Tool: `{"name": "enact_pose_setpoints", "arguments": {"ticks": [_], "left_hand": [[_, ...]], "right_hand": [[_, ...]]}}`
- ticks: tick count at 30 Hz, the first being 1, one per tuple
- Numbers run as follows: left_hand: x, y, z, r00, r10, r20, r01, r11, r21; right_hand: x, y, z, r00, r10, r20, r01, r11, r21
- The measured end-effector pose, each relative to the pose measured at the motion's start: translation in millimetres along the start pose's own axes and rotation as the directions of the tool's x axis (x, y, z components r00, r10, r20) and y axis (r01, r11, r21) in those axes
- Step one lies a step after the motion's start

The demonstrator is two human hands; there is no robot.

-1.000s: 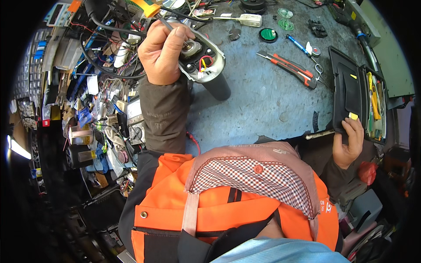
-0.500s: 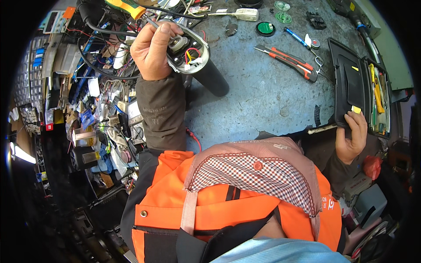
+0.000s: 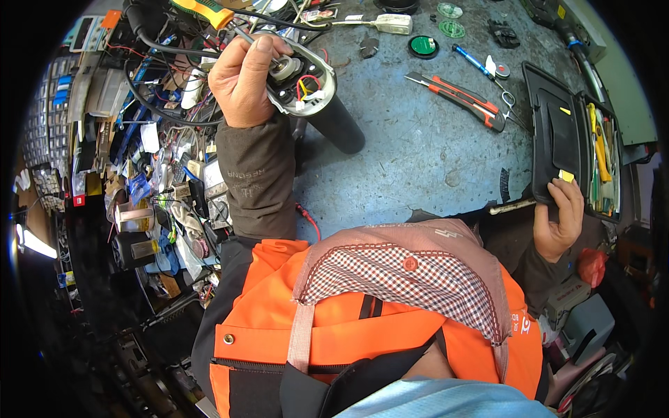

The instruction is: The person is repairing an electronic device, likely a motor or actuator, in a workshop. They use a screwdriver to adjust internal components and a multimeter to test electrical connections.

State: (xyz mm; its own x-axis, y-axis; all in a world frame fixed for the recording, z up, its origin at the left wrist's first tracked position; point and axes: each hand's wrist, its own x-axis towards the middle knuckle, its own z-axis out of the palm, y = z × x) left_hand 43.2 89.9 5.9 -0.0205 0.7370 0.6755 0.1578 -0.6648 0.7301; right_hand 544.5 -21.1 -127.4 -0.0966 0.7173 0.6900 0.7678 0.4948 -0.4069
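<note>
My left hand is closed at the rim of a black cylindrical device, whose open end faces up. Inside its pale rim sit a round metal part and red and yellow wires with a white connector. A screwdriver with a yellow and green handle lies beyond that hand; its shaft runs to the fingers, which hide its tip. My right hand has its fingers bent over the near edge of the open black tool case's lid. Slim yellow and green-handled tools fill the case's other half.
A red and black utility knife, a blue pen-shaped tool and scissors lie on the worn blue bench. Behind them are a green disc and a white connector. Cables and parts crowd the left.
</note>
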Motion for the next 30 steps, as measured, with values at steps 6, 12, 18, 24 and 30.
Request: {"name": "enact_pose_setpoints", "arguments": {"ticks": [6, 12, 18, 24, 30], "left_hand": [[-2, 5, 0, 1.0, -0.027, 0.007, 0.026, 0.994, 0.102], [0, 2, -1, 0.999, 0.028, 0.017, -0.029, 0.998, 0.055], [-2, 10, 4, 1.0, 0.021, 0.023, -0.025, 0.988, 0.153], [-2, 5, 0, 1.0, 0.028, 0.0, -0.028, 1.0, -0.009], [-3, 10, -6, 0.998, 0.059, 0.031, -0.06, 0.998, 0.035]], "right_hand": [[1, -1, 0, 1.0, -0.003, 0.008, 0.003, 1.0, -0.002], [1, -2, 0, 1.0, -0.008, 0.0, 0.008, 1.0, 0.003], [2, -5, 0, 1.0, -0.003, -0.002, 0.003, 1.0, -0.001], [0, -10, -3, 1.0, 0.006, 0.011, -0.006, 1.0, -0.021], [-4, -12, -4, 1.0, 0.001, 0.023, -0.001, 1.0, -0.011]]}}
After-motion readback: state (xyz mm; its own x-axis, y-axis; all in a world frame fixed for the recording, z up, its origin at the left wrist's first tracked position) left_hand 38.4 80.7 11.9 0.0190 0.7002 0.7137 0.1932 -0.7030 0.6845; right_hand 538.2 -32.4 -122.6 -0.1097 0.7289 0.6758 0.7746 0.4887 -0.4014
